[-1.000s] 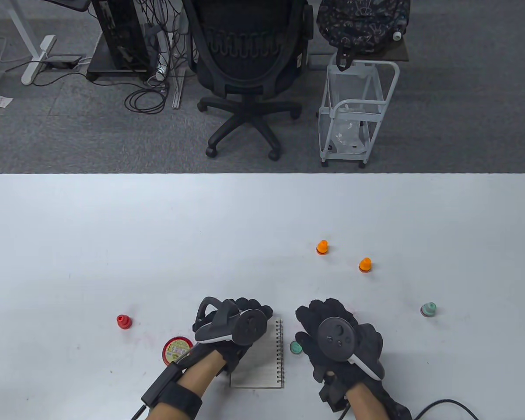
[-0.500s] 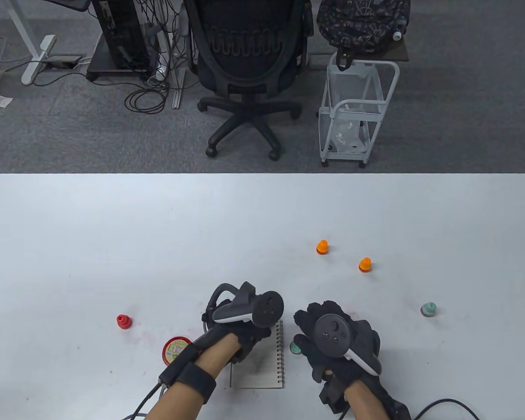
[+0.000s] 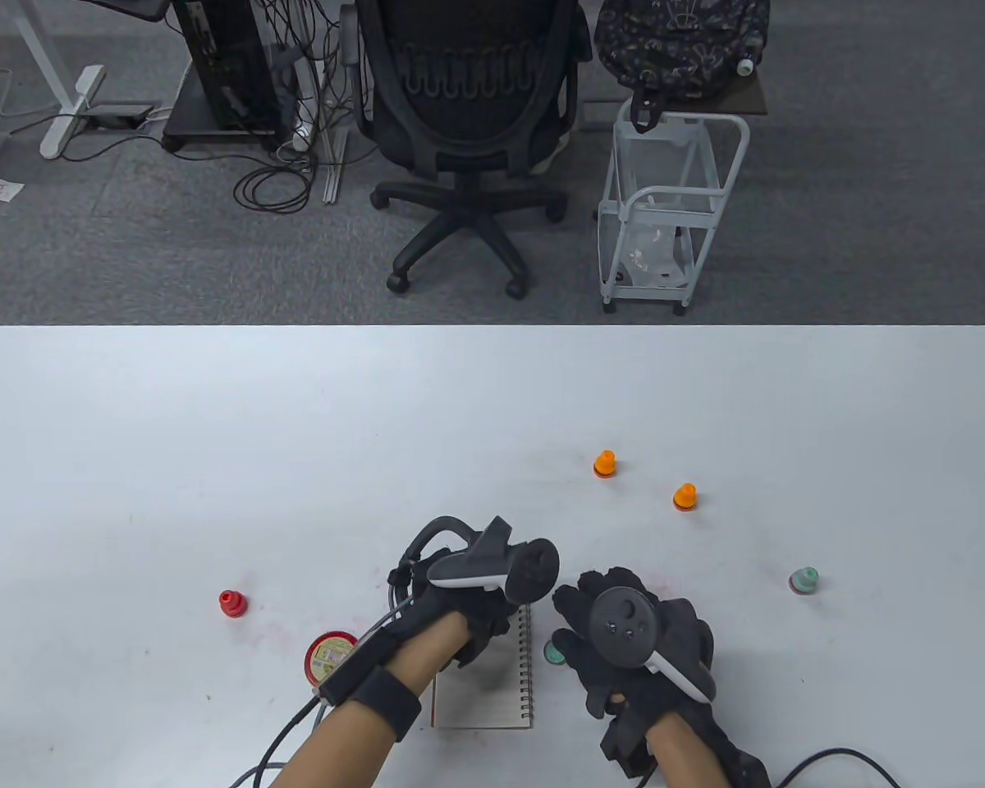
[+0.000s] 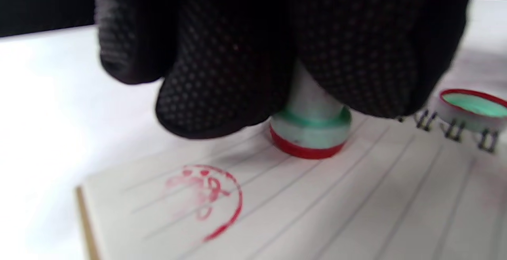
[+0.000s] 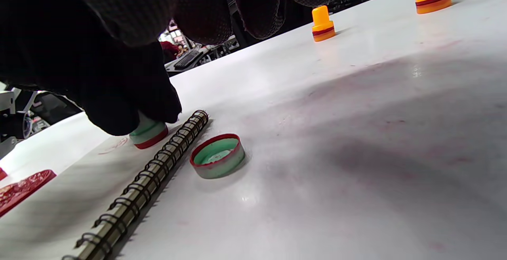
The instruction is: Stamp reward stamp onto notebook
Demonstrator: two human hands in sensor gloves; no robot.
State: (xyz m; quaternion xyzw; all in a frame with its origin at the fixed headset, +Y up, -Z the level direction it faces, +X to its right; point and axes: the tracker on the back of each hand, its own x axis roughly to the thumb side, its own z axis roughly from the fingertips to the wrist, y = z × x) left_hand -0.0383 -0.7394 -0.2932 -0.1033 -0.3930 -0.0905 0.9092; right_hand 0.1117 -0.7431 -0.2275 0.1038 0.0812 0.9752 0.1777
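The green stamp [image 4: 310,133] stands upright with its red base on the lined page of the notebook [image 3: 492,689], close to the spiral binding [image 5: 158,169]. My left hand [image 3: 460,611] grips its stem from above, fingers [image 4: 222,93] wrapped close round it; only the collar and base show beneath the glove. Whether the base presses flat or just touches the paper I cannot tell, as the left wrist view is blurred.

Beside the stamp on the same page sits a red circular imprint [image 4: 206,198], toward the page's outer edge, clear of the base.

The stamp's cap [image 5: 217,155] lies mouth up on the table [image 3: 213,427], just beside the binding, green inside with a red rim. My right hand [image 3: 636,644] lies palm down just right of the notebook, with the cap at its left edge in the table view. Its fingers hang loosely curled above the table and hold nothing.

A round red ink pad tin [image 3: 331,657] sits left of the notebook, partly under my left forearm. A red stamp [image 3: 231,603] stands further left. Two orange stamps [image 3: 604,464] [image 3: 684,497] stand beyond the right hand, and another green stamp [image 3: 804,580] stands well off to the right. Faint red smears mark the tabletop round the notebook.
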